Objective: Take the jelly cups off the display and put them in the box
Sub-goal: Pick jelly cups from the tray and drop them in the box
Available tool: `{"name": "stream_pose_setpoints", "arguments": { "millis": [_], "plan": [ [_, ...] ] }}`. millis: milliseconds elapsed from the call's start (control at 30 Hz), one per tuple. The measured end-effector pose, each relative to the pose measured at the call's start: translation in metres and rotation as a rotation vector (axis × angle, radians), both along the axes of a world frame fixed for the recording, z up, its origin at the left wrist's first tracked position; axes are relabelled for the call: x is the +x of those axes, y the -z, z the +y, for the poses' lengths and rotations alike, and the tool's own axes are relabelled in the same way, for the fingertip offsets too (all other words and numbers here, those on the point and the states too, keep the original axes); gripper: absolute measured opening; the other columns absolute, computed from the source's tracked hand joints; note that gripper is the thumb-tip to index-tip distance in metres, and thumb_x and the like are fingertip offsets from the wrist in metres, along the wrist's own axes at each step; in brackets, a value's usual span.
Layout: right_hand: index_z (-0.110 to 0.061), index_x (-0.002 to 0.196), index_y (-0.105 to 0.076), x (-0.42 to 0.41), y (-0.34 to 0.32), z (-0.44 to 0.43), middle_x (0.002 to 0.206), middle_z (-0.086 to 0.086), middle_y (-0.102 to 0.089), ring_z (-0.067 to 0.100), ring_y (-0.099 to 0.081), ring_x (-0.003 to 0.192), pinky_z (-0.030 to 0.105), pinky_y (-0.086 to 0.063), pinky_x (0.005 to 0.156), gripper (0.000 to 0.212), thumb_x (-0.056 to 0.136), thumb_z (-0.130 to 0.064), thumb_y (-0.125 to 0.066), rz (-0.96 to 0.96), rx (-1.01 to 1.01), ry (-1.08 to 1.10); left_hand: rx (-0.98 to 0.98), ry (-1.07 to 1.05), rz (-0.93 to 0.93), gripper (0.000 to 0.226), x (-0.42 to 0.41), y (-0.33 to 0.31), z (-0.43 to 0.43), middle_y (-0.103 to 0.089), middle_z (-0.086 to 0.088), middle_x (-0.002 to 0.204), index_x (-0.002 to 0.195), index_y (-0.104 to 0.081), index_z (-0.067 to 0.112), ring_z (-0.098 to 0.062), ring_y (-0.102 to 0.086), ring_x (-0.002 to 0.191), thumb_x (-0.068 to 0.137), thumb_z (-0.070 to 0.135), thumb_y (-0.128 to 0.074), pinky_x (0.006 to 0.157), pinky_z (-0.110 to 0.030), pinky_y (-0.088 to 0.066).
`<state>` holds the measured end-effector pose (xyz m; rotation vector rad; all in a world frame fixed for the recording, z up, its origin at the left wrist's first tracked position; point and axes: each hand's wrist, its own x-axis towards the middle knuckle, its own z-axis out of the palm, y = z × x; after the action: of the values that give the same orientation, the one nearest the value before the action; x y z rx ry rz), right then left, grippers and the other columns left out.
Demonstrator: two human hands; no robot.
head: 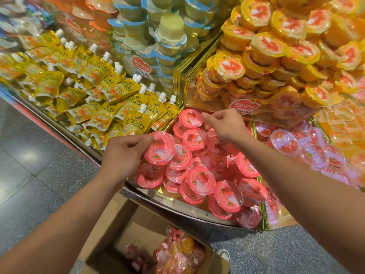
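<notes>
Head view: the left hand [122, 155], at middle left of the frame, grips a pink jelly cup [161, 148], thumb curled over the lid's edge and fingers underneath. It is lifted just above the heap of pink cups [199, 178] that fills the display bin [177, 204] at the centre. The right hand [225, 125], a little higher and to the right, has its fingers curled with the tips at the rim of another pink cup [190, 118] at the back of the heap. I cannot tell whether that pinch has closed.

The cardboard box [118, 224] sits open on the floor at bottom centre, below the bin's front edge, with some cups [177, 250] already in it. The picking step looks under way, with most of the heap left. Next, the hands would need a sure hold, then a carry down over the bin's edge to the box.

Yellow pouches [110, 91] lie at left, and orange cups [276, 52] are stacked at upper right.
</notes>
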<state>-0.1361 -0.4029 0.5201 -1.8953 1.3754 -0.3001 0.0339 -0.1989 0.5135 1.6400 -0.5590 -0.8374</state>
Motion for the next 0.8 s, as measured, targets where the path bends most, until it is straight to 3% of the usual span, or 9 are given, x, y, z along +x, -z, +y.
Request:
{"name": "stream_pose_setpoints", "arguments": {
  "millis": [133, 367, 533, 633, 733, 800],
  "plan": [
    [-0.013, 0.071, -0.074, 0.000, -0.002, 0.005, 0.072, 0.007, -0.075, 0.018, -0.056, 0.035, 0.026, -0.040, 0.044, 0.041, 0.099, -0.038, -0.059, -0.136, -0.017, 0.037, 0.024, -0.058, -0.088, 0.020, 0.001, 0.002, 0.017, -0.078, 0.007, 0.083, 0.080, -0.078, 0.030, -0.014, -0.075, 0.085, 0.089, 0.013, -0.073, 0.085, -0.042, -0.059],
    [-0.011, 0.075, -0.075, 0.001, -0.005, 0.016, 0.072, 0.000, -0.075, 0.021, -0.062, 0.039, 0.022, -0.043, 0.045, 0.036, 0.100, -0.029, -0.057, -0.198, -0.042, 0.044, 0.212, -0.118, -0.186, 0.017, 0.001, 0.031, 0.038, -0.076, 0.011, 0.075, 0.071, -0.078, 0.039, -0.016, -0.073, 0.080, 0.083, 0.026, -0.081, 0.084, -0.049, -0.059],
    [-0.007, 0.076, -0.075, -0.002, -0.005, 0.023, 0.071, 0.005, -0.075, 0.023, -0.062, 0.041, 0.025, -0.044, 0.045, 0.033, 0.098, -0.025, -0.058, -0.234, -0.002, 0.018, 0.274, -0.146, -0.222, 0.008, -0.003, 0.044, 0.035, -0.076, 0.010, 0.075, 0.076, -0.080, 0.025, -0.016, -0.073, 0.080, 0.083, 0.029, -0.081, 0.082, -0.047, -0.059],
    [-0.007, 0.077, -0.074, -0.007, -0.006, 0.024, 0.071, 0.005, -0.074, 0.023, -0.061, 0.043, 0.024, -0.042, 0.043, 0.032, 0.098, -0.023, -0.057, -0.238, 0.007, 0.021, 0.273, -0.137, -0.306, 0.012, -0.007, 0.043, 0.028, -0.075, 0.008, 0.079, 0.085, -0.081, 0.021, -0.016, -0.071, 0.082, 0.084, 0.032, -0.079, 0.081, -0.041, -0.057],
    [-0.006, 0.078, -0.074, -0.013, -0.006, 0.026, 0.068, 0.004, -0.074, 0.027, -0.063, 0.046, 0.036, -0.049, 0.049, 0.033, 0.100, -0.024, -0.057, -0.238, 0.004, 0.020, 0.299, -0.117, -0.420, 0.015, -0.010, 0.038, 0.024, -0.070, 0.010, 0.074, 0.087, -0.081, 0.019, -0.015, -0.069, 0.079, 0.085, 0.034, -0.078, 0.071, -0.029, -0.049],
    [-0.004, 0.078, -0.075, -0.015, -0.008, 0.027, 0.067, 0.003, -0.073, 0.030, -0.064, 0.048, 0.040, -0.051, 0.051, 0.033, 0.100, -0.023, -0.058, -0.238, -0.002, 0.022, 0.315, -0.109, -0.513, 0.017, -0.012, 0.033, 0.024, -0.067, 0.010, 0.072, 0.085, -0.079, 0.018, -0.014, -0.067, 0.075, 0.085, 0.035, -0.078, 0.069, -0.028, -0.045]
  ]
}}
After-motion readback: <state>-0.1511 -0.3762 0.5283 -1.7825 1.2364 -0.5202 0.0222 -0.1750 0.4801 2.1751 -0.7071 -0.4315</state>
